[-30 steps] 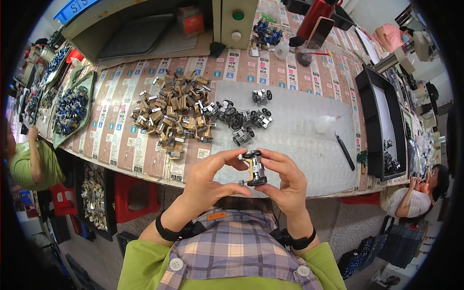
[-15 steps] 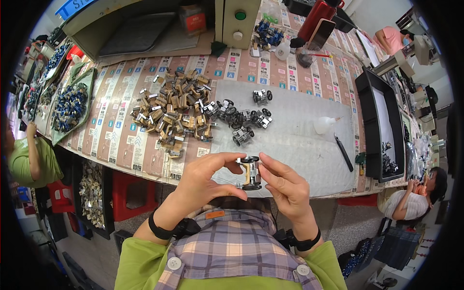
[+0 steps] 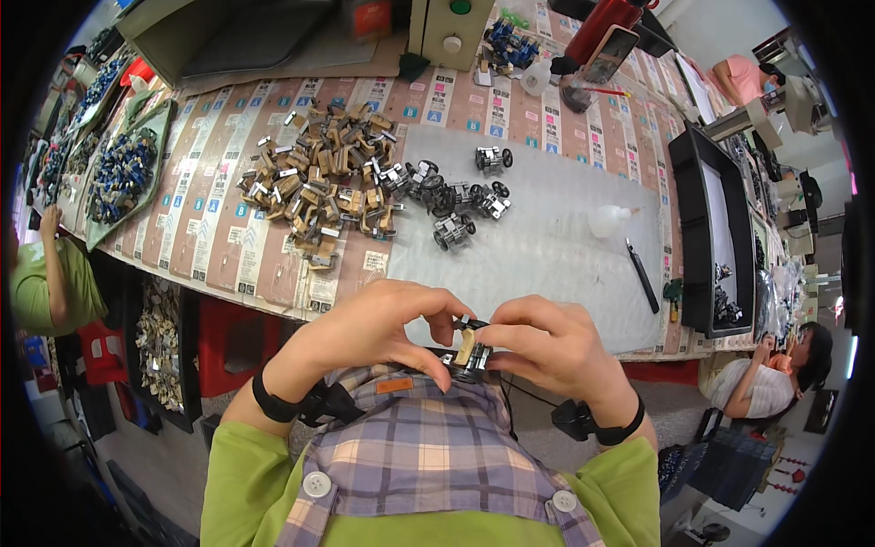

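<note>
Close in front of my apron, both hands hold a small toy car chassis [image 3: 468, 349] with black wheels, silver metal and a tan piece on it. My left hand [image 3: 387, 319] has it between curled fingers and thumb. From the other side, my right hand [image 3: 551, 346] pinches it at the tan piece; its fingertips partly hide the chassis. Beyond my hands, several similar wheeled chassis [image 3: 453, 232] lie on a pale sheet [image 3: 529, 283]. To their left is a heap of tan and silver pieces [image 3: 319, 178].
On the sheet's right lie a white squeeze bottle [image 3: 609, 220] and a black pen-like tool [image 3: 642, 276]. A black tray [image 3: 711, 232] flanks the table's right side. A green-lined tray of blue parts [image 3: 125, 178] is at left. Co-workers sit at both sides, including one in green [image 3: 56, 278].
My hands have brought the chassis slightly down toward my apron and tilted it. My right fingers now reach over onto its tan piece. The view has shifted a little.
</note>
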Demonstrator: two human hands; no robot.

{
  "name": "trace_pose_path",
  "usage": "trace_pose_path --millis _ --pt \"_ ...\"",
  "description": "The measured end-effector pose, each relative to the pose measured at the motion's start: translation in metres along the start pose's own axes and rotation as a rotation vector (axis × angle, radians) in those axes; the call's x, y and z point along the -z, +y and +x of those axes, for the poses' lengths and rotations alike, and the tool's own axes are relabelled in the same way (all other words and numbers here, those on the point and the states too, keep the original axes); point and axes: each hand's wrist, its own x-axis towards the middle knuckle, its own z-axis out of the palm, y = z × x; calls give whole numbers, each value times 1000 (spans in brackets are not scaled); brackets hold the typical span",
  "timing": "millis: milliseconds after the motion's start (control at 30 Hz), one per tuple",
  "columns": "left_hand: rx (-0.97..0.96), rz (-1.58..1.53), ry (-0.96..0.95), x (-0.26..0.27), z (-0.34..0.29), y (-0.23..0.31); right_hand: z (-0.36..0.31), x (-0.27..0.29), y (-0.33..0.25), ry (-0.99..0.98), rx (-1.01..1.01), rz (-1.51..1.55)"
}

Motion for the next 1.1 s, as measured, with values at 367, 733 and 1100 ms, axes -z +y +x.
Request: trace_pose_path --millis 367,733,1100 --pt "60 -375 -194 -9 1 -19 13 7 -12 -293 23 118" --pt "129 -511 -287 -14 4 -29 11 3 -9 -347 55 206" --pt "188 -839 -143 -21 8 -36 0 -5 2 -196 -20 230"
